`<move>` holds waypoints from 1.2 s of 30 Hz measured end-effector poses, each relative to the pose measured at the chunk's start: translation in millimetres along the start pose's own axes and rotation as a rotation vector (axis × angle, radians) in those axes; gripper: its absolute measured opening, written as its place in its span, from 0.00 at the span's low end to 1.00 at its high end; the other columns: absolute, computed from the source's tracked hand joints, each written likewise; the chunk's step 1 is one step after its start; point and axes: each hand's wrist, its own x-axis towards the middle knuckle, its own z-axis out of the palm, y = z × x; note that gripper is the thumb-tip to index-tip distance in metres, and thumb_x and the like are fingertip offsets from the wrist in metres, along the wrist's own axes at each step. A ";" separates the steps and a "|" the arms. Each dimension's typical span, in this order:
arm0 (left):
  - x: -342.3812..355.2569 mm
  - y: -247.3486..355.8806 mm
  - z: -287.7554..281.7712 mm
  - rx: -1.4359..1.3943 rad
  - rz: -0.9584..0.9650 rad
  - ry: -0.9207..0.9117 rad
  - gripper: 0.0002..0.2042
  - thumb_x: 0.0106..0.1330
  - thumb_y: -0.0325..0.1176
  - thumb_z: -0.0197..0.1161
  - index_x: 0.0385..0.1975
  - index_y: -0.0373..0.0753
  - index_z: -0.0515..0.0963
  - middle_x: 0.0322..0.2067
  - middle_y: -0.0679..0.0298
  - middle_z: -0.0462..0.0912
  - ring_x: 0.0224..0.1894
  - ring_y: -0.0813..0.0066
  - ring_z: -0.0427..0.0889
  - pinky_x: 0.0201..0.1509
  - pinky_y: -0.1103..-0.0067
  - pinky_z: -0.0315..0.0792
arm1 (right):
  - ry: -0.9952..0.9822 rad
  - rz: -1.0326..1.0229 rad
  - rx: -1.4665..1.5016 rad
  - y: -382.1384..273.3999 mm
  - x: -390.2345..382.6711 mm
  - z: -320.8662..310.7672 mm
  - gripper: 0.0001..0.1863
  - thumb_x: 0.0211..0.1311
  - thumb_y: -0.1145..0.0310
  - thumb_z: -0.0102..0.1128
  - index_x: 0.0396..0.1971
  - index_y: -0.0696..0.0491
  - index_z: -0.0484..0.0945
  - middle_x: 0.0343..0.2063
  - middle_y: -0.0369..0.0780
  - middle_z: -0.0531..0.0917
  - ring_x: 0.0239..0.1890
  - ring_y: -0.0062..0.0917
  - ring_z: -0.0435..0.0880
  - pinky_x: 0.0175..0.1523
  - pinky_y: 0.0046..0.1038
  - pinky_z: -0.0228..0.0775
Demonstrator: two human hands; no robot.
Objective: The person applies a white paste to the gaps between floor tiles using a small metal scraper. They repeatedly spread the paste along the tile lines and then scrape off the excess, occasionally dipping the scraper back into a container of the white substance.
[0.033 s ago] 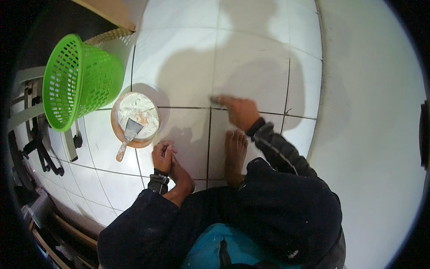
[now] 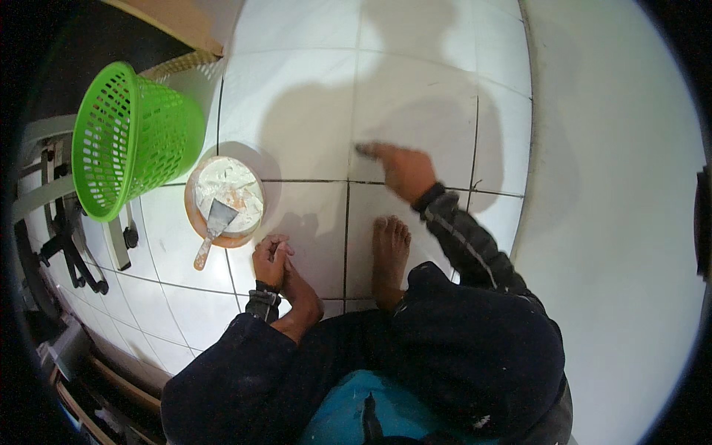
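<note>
On the floor tiles, right hand point(image 2: 404, 169) presses fingertips flat along the grout line point(image 2: 345, 222); left hand point(image 2: 270, 259) loosely curled near the filler bowl point(image 2: 225, 199). Risk: smearing filler across tiles.

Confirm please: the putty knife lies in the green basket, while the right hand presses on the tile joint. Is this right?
Not quite. The head view shows the putty knife resting in the round bowl of white paste, beside the green basket. The right hand does press on the tile joint.
</note>
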 end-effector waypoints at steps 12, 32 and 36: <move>5.7 4.6 -4.9 -0.177 -0.168 -0.043 0.09 0.69 0.30 0.52 0.42 0.32 0.74 0.23 0.63 0.79 0.13 0.84 0.72 0.13 0.87 0.65 | 0.127 0.071 -0.218 48.9 66.5 -3.5 0.24 0.53 0.77 0.51 0.52 0.42 0.75 0.50 0.37 0.80 0.44 0.35 0.82 0.43 0.39 0.75; 11.7 11.1 4.2 -0.304 -0.246 -0.063 0.12 0.70 0.36 0.53 0.42 0.32 0.73 0.23 0.60 0.77 0.13 0.79 0.73 0.12 0.87 0.64 | -0.051 -0.211 -0.209 180.3 90.7 -70.9 0.28 0.45 0.85 0.51 0.46 0.43 0.79 0.52 0.37 0.79 0.61 0.35 0.70 0.66 0.36 0.61; 8.9 7.2 0.2 -0.263 -0.260 -0.037 0.11 0.70 0.35 0.53 0.42 0.31 0.73 0.24 0.59 0.78 0.13 0.80 0.73 0.11 0.87 0.64 | -0.131 -0.099 -0.319 194.8 0.2 -80.0 0.30 0.46 0.85 0.50 0.50 0.43 0.78 0.53 0.38 0.78 0.59 0.35 0.73 0.60 0.36 0.69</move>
